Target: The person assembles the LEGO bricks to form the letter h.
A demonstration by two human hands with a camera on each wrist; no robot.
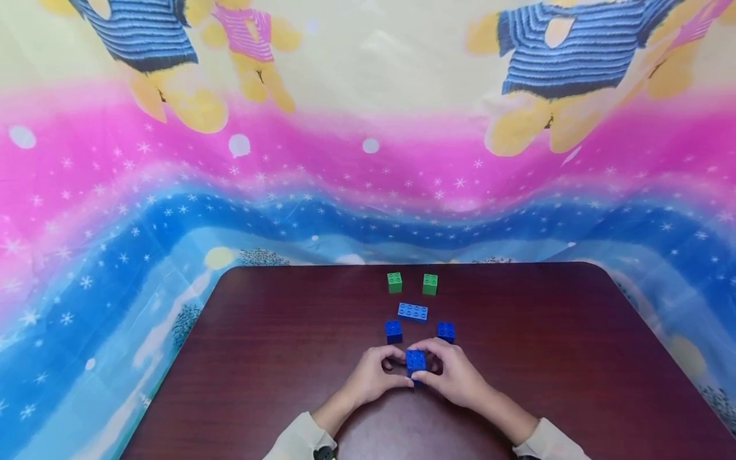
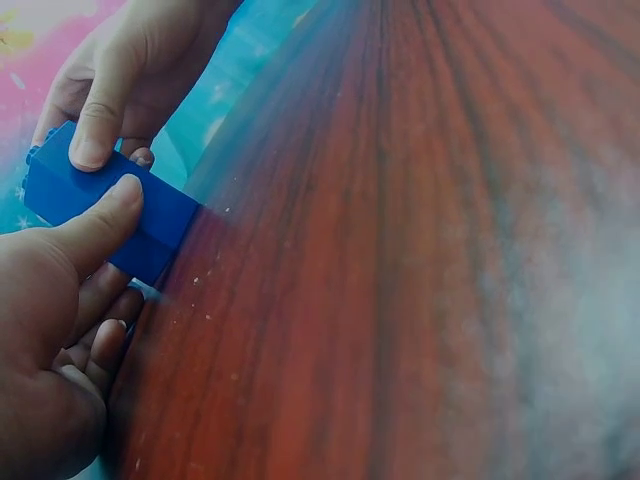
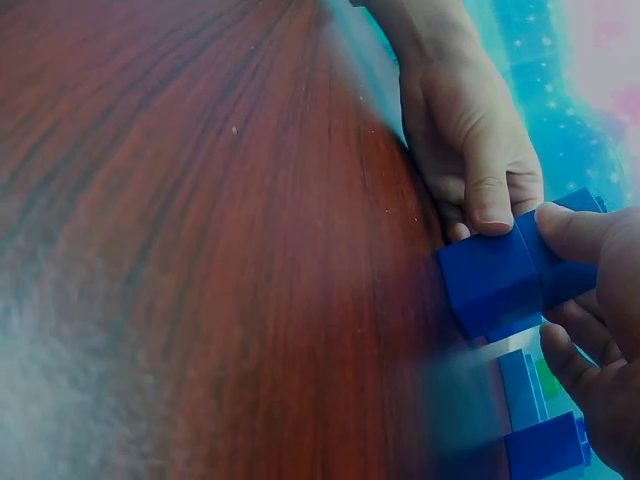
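Both the left hand (image 1: 374, 377) and the right hand (image 1: 457, 374) are on the near side of the table (image 1: 276, 358), midway between its left and right edges, fingers curled in and thumbs closed on one stack of dark blue 2x2 toy bricks (image 1: 415, 361). That stack, two bricks high, sits right between the hands, the left thumb on the lower brick and the right thumb on the upper, close to the seam. Whether its base touches the table cannot be told.

Uneven pressure from the two thumbs could twist the bricks apart or seat them crooked, and a thumb on the seam might get nipped. Fingers reaching farther forward could knock the loose pieces just beyond: a dark blue 2x2 brick toward the left edge (image 1: 393, 331) and its match toward the right edge (image 1: 445, 331).

Past those, between the two, lies a light blue 2x4 brick (image 1: 413, 312). Nearest the far edge stand a left green 2x2 brick (image 1: 394, 282) and a right green 2x2 brick (image 1: 430, 284), apart from each other, before a printed backdrop (image 1: 368, 191).
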